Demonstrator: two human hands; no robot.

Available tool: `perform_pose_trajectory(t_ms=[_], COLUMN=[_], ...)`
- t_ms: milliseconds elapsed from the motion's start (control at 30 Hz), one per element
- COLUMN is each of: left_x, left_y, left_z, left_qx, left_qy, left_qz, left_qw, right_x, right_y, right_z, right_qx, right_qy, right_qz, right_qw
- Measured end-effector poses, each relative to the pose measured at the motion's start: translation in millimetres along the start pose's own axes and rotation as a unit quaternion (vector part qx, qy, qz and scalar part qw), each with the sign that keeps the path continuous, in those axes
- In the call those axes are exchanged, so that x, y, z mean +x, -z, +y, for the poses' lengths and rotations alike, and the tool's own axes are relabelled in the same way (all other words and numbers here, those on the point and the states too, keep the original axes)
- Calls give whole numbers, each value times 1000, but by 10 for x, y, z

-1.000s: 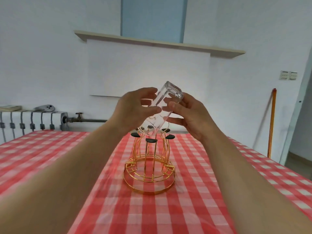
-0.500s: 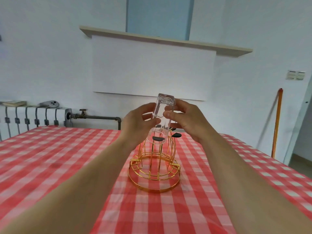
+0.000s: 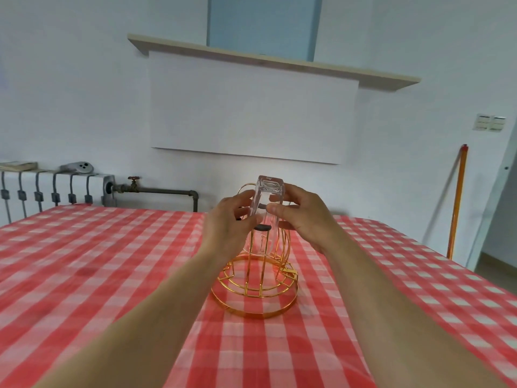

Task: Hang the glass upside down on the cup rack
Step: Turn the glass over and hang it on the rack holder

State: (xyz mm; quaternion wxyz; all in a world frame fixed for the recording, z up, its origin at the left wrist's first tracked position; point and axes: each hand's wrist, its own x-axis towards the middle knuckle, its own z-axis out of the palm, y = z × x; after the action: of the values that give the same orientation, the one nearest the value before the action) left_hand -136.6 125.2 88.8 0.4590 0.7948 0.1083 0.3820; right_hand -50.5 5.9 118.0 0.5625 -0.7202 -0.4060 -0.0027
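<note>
A clear square-based glass [image 3: 268,196] stands upside down, base up, over a black-tipped prong of the gold wire cup rack [image 3: 256,284]. The rack sits in the middle of the red-and-white checked table [image 3: 98,275]. My left hand [image 3: 228,222] holds the glass from the left with thumb and fingers. My right hand [image 3: 302,217] pinches it from the right. The glass's mouth reaches down among the rack's upright wires; one black tip shows through the glass just below my fingers. The rack's other prongs are mostly hidden behind my hands.
A radiator [image 3: 53,189] with a pipe and valve [image 3: 156,190] runs along the back wall on the left. An orange pole [image 3: 456,203] leans against the wall at the right. The table's far edge lies just behind the rack.
The glass went from tilted above the rack to upright and inverted, and both hands lowered it down over a prong. The camera view also dropped.
</note>
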Motion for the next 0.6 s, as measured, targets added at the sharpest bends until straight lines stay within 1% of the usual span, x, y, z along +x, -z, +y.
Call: perform_pose_trajectory(t_ms=[200, 333, 467, 600], left_x=[-52, -120, -182, -240], left_y=[-62, -124, -151, -172], left_z=[-136, -169, -197, -277], left_qx=[6, 12, 10, 21], left_qy=[12, 14, 20, 35], left_qz=[8, 30, 51, 55], left_qw=[1000, 999, 998, 998], right_x=[-36, -66, -84, -166], right_y=[-55, -82, -154, -242], right_z=[87, 120, 172, 265], right_qx=[-6, -22, -49, -31], right_qy=[-15, -20, -5, -10], right_qz=[-11, -14, 5, 33], right_qw=[1000, 999, 999, 999])
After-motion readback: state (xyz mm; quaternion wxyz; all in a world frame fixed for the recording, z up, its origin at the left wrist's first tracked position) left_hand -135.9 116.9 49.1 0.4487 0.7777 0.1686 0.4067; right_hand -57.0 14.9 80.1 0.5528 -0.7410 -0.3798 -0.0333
